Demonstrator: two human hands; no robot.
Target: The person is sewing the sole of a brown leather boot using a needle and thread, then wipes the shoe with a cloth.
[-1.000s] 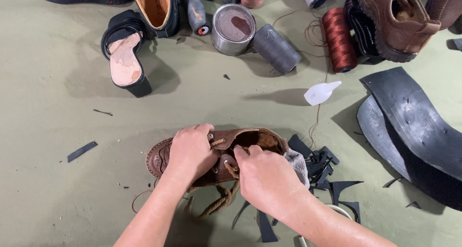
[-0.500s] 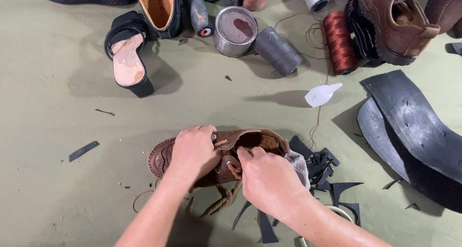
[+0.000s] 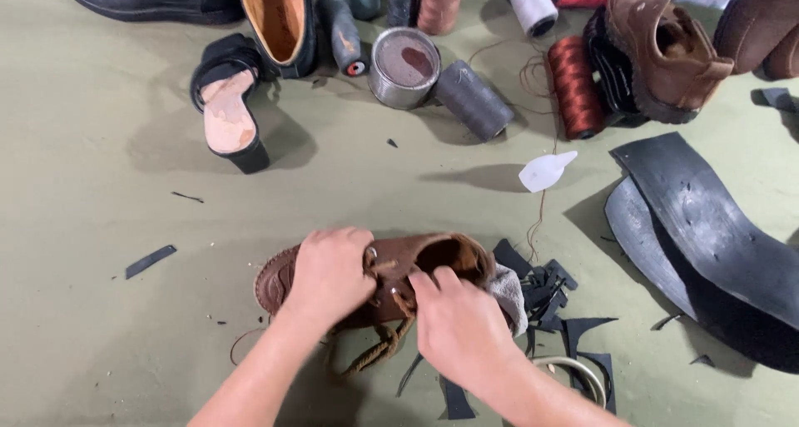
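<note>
A brown leather shoe [image 3: 449, 256] lies on its side on the olive-green floor cloth [image 3: 100, 344], toe to the left. My left hand [image 3: 329, 273] is closed over its front part. My right hand [image 3: 458, 327] pinches at the lacing area beside the shoe's opening. Brown laces [image 3: 374, 350] hang loose below the shoe. A grey rag [image 3: 509, 292] lies against the heel.
Black rubber scraps [image 3: 549, 281] and large rubber sheets [image 3: 707, 227] lie to the right. Thread spools [image 3: 473, 101], a round tin [image 3: 404, 66], a white nozzle [image 3: 545, 171], a heeled sandal [image 3: 226, 111] and other shoes [image 3: 666, 52] line the far side.
Both hands and the shoe stay in much the same place; my right fingers have shifted slightly on the lacing, and the view has drifted a little.
</note>
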